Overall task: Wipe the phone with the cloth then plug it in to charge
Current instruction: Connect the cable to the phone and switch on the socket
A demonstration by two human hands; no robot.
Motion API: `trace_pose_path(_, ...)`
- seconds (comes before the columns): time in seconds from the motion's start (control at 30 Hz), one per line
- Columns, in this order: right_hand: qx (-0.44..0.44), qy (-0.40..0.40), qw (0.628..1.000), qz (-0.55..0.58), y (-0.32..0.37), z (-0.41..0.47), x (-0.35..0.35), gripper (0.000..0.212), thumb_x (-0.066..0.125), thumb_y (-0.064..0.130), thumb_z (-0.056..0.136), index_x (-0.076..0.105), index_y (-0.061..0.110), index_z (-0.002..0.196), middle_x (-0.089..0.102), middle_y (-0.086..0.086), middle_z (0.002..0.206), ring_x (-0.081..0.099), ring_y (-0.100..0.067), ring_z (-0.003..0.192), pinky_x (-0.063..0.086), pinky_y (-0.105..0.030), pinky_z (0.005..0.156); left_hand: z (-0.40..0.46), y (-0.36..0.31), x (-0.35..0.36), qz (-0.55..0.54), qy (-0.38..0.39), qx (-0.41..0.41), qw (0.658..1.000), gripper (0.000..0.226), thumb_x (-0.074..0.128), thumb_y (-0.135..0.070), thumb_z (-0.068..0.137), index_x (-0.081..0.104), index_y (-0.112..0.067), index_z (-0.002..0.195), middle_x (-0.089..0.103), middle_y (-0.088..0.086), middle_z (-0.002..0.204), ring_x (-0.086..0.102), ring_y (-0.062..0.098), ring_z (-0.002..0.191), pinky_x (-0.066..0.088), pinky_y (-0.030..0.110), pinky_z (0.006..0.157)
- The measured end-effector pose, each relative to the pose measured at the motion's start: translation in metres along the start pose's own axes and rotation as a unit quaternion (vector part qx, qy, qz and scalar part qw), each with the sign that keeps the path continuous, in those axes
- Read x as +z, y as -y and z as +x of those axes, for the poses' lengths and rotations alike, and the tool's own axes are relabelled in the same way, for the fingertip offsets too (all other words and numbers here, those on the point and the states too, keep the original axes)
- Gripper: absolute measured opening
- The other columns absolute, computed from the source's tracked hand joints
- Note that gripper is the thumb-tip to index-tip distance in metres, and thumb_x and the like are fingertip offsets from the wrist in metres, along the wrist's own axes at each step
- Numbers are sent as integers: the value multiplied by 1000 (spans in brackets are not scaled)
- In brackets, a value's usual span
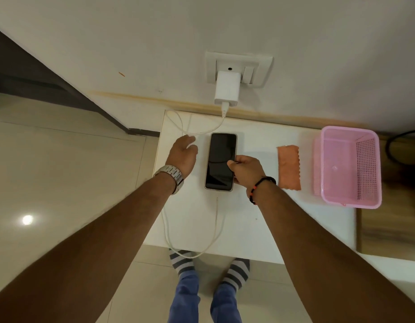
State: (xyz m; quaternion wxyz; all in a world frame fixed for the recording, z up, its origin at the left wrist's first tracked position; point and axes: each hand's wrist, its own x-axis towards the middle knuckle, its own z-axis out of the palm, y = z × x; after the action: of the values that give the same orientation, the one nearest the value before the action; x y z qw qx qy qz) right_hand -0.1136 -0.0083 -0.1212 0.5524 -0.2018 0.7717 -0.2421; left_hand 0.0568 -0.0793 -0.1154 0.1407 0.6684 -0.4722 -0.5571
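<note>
No readable text, label, brand or number on anything in view.

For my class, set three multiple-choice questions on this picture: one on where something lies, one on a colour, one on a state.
1. Where does the orange cloth lie?
A. between the phone and the basket
B. inside the basket
C. on the floor

2. What colour is the basket?
A. blue
B. pink
C. green

3. What is the right hand doing?
A. wiping with the cloth
B. hanging idle
C. gripping the phone's edge

Answers: 1 A, the cloth sits on the white table, right of the phone; 2 B, its mesh walls are pink; 3 C, the thumb lies on the dark screen.
</note>
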Motion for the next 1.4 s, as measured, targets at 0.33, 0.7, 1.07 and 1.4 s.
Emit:
trace_pose_path(0.33,-4,-38,999,-27,8,13,17,16,65,17,95,73,5,102,72,-19,105,68,-35,100,58,-48,91,2,11,11,161,51,33,985,46,45,-15,104,51,-13,149,9,3,173,7,23,158,13,33,124)
trace_pose_path(0.7,-8,-184,973,-143,11,10,19,34,78,42,84,78,14,102,77,-5,100,70,-22,96,54,-37,93,4,10,16,223,67,40,972,52,46,-16,102,45,-20,154,0,5,173,0,26,159,17,39,125)
trace_pose_path(1.07,-28,-186,978,-91,13,3,12,36,77,41,83,75,13,105,75,-4,103,69,-22,100,55,-40,95,-10,-1,7,160,87,21,983,50,46,-22,105,42,-21,155,19,1,169,17,19,156,18,35,123)
trace_pose_path(1.4,-60,-36,965,252,74,-59,-24,15,77,21,87,75,14,101,79,-2,92,76,-21,90,62,-28,75,-63,-70,-57,-164,-49,48,984,19,64,-16,92,75,-6,79,78,15,74,76,30,67,65,41,66)
